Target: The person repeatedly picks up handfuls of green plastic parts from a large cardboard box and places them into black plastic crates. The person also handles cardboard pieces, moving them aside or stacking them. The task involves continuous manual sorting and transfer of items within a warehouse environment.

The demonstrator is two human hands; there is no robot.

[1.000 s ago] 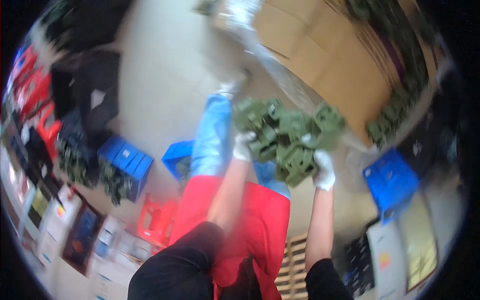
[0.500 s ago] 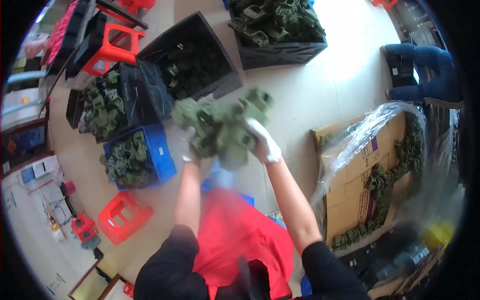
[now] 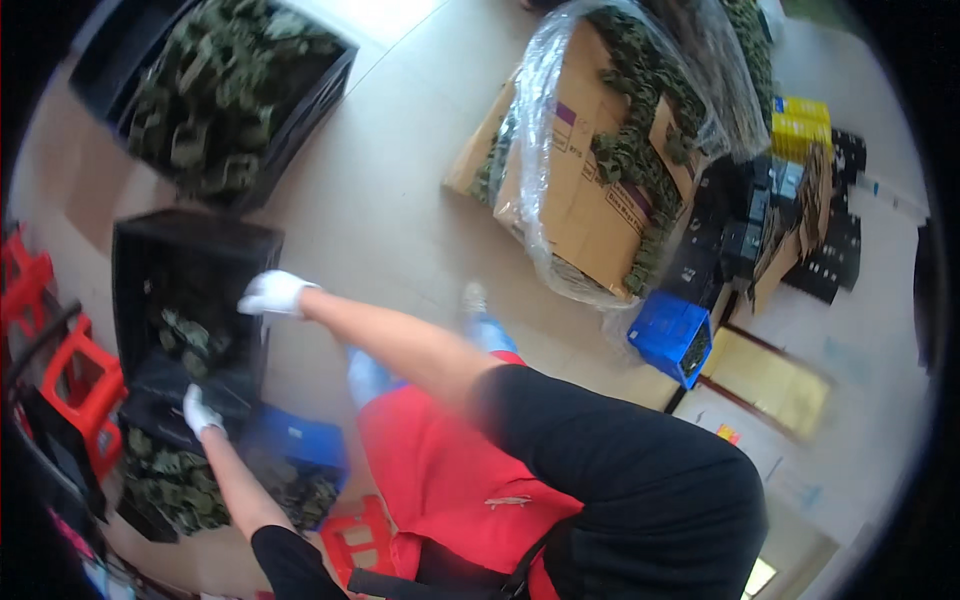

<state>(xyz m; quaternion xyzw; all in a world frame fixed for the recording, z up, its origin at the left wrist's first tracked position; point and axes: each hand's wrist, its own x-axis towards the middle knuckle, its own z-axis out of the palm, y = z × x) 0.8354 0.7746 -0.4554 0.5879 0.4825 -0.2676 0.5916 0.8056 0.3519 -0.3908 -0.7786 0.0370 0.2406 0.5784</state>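
My white-gloved left hand (image 3: 202, 412) reaches over the near edge of a black crate (image 3: 262, 335), its fingers stretched out and holding nothing. At the crate's right rim is my gloved right hand (image 3: 272, 293), fingers extended toward the inside, also without anything in them. Olive-green moulded parts (image 3: 190, 338) lie in the shadowed crate, in front of both hands and apart from them. Their exact kind is hard to make out.
A larger black crate (image 3: 300, 140) heaped with green parts stands beyond. Nearer are a blue crate (image 3: 300, 438) with more parts and red stools (image 3: 80, 375). To the right, plastic-wrapped cardboard (image 3: 575, 200) carries rows of green parts, beside a small blue bin (image 3: 672, 335).
The bunch of green parts has left my hands, and green parts lie in the black crate. Both hands have moved left and opened. My view has turned, shifting the surroundings.
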